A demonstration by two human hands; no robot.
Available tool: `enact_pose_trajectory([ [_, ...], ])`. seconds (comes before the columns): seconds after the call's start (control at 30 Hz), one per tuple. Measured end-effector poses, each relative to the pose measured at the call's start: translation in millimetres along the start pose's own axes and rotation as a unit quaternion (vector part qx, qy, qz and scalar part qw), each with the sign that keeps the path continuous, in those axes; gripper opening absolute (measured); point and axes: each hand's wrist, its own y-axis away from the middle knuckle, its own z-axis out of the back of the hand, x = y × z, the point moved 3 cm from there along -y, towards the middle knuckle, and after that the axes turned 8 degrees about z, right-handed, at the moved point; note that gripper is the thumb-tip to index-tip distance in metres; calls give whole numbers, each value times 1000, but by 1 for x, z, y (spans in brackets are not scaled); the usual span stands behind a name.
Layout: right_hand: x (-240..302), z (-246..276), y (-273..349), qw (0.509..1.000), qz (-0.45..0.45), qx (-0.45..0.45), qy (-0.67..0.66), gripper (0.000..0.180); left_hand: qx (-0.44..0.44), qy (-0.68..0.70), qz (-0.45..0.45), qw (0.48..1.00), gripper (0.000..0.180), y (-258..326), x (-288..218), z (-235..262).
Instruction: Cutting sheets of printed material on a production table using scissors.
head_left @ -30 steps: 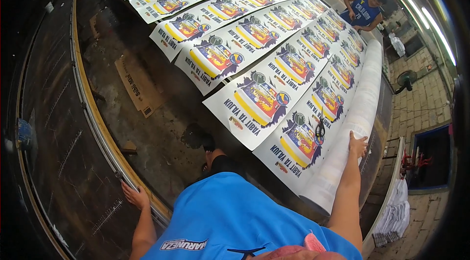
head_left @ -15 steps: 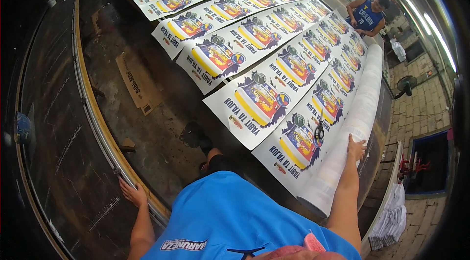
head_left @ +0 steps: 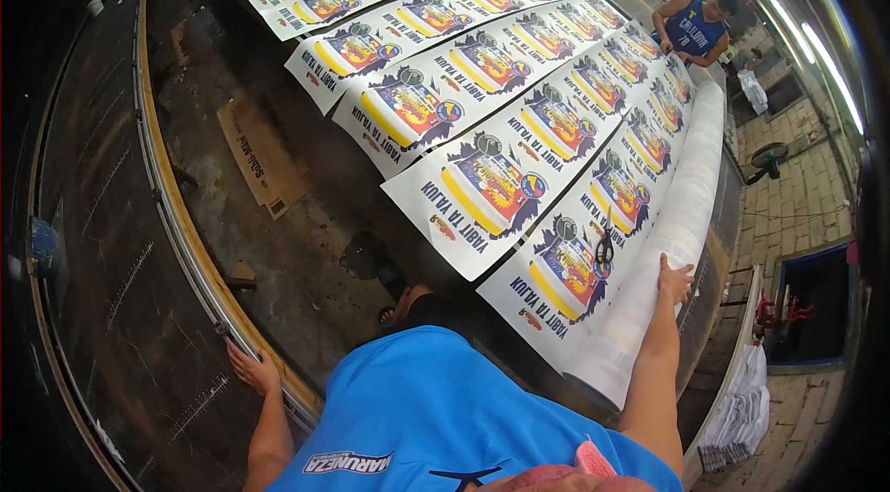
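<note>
My right hand (head_left: 677, 278) lies with fingers spread on a long white roll (head_left: 688, 204) along the right side of the printed sheets. The near end of this roll is beside my right arm. Black-handled scissors (head_left: 604, 249) rest on the printed strip (head_left: 619, 184) just left of the roll. To my left, my other hand, my left hand (head_left: 253, 368), is stretched flat against the metal rail (head_left: 185, 249) of a long dark table (head_left: 102, 242) and holds nothing.
Several strips of printed sheets (head_left: 482, 178) cover the other table. A co-worker (head_left: 695, 28) in a blue sleeveless shirt leans over the roll's far end. On the floor between the tables lies flattened cardboard (head_left: 258, 163). White cloths (head_left: 737, 413) hang at right, below a fan (head_left: 769, 158).
My leg and foot have shifted slightly at the floor between the tables. The co-worker's hands have moved a little. Both my hands stay where they were.
</note>
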Motion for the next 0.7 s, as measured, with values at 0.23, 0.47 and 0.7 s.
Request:
enact_pose_trajectory([
  [0.23, 0, -1, 1, 1000, 2, 1, 3, 110, -16, 0, -9, 1000, 81, 0, 3, -1],
  [0.47, -1, -3, 3, 1000, 2, -2, 1, 110, -12, 4, -19, 1000, 82, 0, 3, 1],
  [0.7, 1, -7, 2, 1000, 15, -3, -5, 109, -18, -2, -47, 999, 88, 4, 17, -5],
])
